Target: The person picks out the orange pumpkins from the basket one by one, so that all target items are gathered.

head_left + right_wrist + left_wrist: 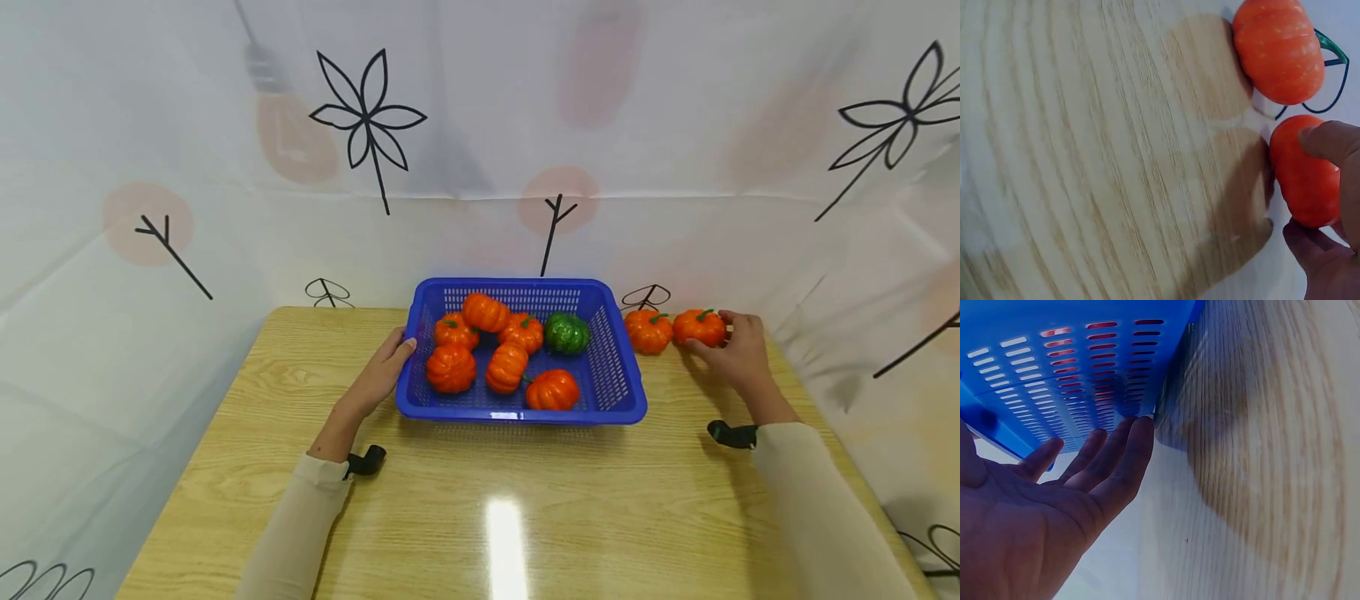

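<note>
A blue plastic basket (517,414) with slotted walls stands on the table, several small orange pumpkins (451,369) and one green pumpkin (567,333) inside it. My left hand (382,371) holds the basket's left side, thumb over the rim. In the left wrist view, its fingers (1124,464) lie against the outer wall. To the right of the basket, my right hand (741,354) grips an orange pumpkin (697,327) between thumb and fingers. Another orange pumpkin (648,332) sits just left of it, close to the basket; its green stem shows in the right wrist view.
The wooden table (600,517) ends at a white patterned cloth (480,167) hanging behind the basket. More of this cloth borders the table on both sides. A bright glare streak lies on the tabletop in front of the basket.
</note>
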Tool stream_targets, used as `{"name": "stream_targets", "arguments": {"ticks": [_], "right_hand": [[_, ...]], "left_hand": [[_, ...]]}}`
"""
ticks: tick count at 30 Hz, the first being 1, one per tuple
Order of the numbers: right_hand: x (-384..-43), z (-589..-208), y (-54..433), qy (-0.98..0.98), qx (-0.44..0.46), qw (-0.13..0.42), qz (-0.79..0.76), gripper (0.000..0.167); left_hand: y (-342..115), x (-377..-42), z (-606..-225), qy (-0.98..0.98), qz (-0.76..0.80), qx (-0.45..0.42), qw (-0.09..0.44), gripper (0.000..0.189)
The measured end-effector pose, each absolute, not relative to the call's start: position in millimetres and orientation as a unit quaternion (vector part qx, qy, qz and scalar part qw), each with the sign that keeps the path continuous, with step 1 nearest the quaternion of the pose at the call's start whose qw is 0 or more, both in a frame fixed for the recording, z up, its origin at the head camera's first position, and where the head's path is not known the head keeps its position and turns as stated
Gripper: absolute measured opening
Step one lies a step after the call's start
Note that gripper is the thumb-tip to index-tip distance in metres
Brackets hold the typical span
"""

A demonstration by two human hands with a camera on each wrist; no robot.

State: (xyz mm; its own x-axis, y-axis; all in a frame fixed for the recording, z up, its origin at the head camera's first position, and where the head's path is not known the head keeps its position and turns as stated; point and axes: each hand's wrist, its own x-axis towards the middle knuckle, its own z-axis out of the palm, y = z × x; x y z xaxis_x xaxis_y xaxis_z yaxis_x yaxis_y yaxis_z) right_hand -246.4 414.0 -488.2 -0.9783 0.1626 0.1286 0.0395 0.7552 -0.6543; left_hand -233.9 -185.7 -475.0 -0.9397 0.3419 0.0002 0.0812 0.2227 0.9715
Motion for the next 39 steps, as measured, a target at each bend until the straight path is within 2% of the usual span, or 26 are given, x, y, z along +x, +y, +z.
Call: {"name": "stream_targets", "arguments": {"ticks": [15,22,39], "right_hand": [[-238.5,-488.6,406.1,-0.917,-0.091,0.091,0.377,0.091],[-227.6,-476.6,390.1,-0.908,-0.106,0.159,0.373,0.082],[-195.2,-434.3,332.8,-0.866,-0.023,0.288,0.407,0.061]], "left_hand": [[-186.2,-234.9,-476.1,0.774,0.609,0.133,0.106,0.055],[-185.9,-234.1,-475.1,0.774,0.608,0.137,0.107,0.055],[-186.6,-237.0,-476.7,0.772,0.61,0.141,0.109,0.055]]}}
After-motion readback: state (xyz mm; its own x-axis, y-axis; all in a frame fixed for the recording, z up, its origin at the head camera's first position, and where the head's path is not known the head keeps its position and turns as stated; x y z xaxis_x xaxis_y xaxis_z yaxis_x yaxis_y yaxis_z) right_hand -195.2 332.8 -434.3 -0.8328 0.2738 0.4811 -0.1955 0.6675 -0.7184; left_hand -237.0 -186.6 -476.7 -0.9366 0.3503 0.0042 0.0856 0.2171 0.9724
